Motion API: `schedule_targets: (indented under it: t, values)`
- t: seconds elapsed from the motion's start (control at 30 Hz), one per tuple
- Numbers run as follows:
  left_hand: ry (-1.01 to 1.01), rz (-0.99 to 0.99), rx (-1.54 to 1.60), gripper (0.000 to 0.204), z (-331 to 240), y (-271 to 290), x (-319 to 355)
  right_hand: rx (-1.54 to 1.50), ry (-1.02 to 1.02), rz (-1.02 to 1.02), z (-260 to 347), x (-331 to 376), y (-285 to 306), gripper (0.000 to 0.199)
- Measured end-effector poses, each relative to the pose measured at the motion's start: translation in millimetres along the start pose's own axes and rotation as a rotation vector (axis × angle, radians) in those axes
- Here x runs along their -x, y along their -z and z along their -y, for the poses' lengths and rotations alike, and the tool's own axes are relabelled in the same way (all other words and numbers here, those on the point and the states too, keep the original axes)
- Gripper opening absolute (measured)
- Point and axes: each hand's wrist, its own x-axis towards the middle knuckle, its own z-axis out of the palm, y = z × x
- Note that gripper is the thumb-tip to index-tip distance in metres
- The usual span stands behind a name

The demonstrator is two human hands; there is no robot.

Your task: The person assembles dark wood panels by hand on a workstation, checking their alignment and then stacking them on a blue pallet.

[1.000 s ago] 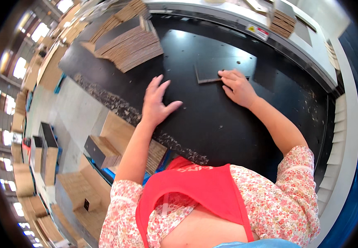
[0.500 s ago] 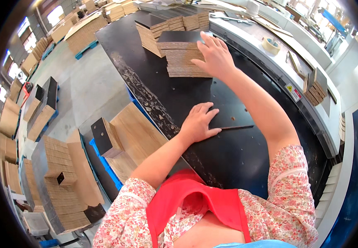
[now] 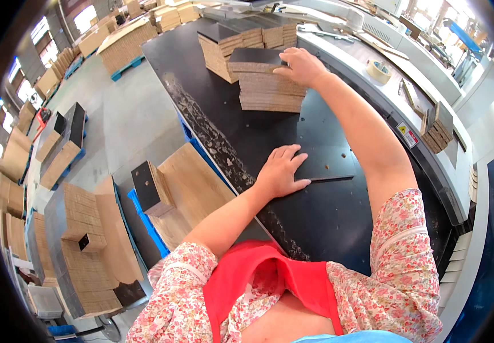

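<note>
My right hand (image 3: 304, 66) reaches forward to a stack of rectangular wood-core boards (image 3: 272, 94). Its fingers are closed on the right edge of the topmost black-faced board (image 3: 254, 56), which sits offset to the left of the boards below. Nearer to me, my left hand (image 3: 281, 170) lies with its fingers stretched out on a black board (image 3: 330, 167) that is flat on the black table. Only the thin front edge of this board shows plainly against the dark tabletop.
More board stacks (image 3: 247, 33) stand behind on the black table (image 3: 201, 123). A machine bed (image 3: 367, 86) along the right carries a tape roll (image 3: 378, 71) and small boards (image 3: 438, 126). Left of the table are a pallet with wood-grain panels (image 3: 193, 183) and stacked boards (image 3: 90, 257).
My right hand has come down onto the stack from just beside it and closed on the top board's edge. The topmost boards now sit offset. My left hand stays on the flat board.
</note>
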Motion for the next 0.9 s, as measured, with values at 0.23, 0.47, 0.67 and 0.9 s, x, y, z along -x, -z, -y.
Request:
schedule_targets:
  t: [0.23, 0.47, 0.67, 0.9]
  values:
    - [0.025, 0.042, -0.015, 0.066, -5.5, 0.9, -0.8, 0.056, -0.037, 0.096, 5.7, -46.4, -2.9, 0.085]
    - [0.008, -0.008, 0.011, 0.065, 2.9, 0.4, 4.8, 0.107, -0.012, -0.095, 11.0, -25.7, 2.0, 0.079]
    - [0.002, 0.004, 0.040, 0.064, -4.1, 7.4, -9.0, -1.145, -0.504, -0.286, -28.3, 108.4, 48.2, 0.051]
    - [0.013, 0.033, -0.013, 0.063, -3.0, 5.6, -11.0, -1.590, -0.816, -0.626, -29.3, 334.6, 63.9, 0.037]
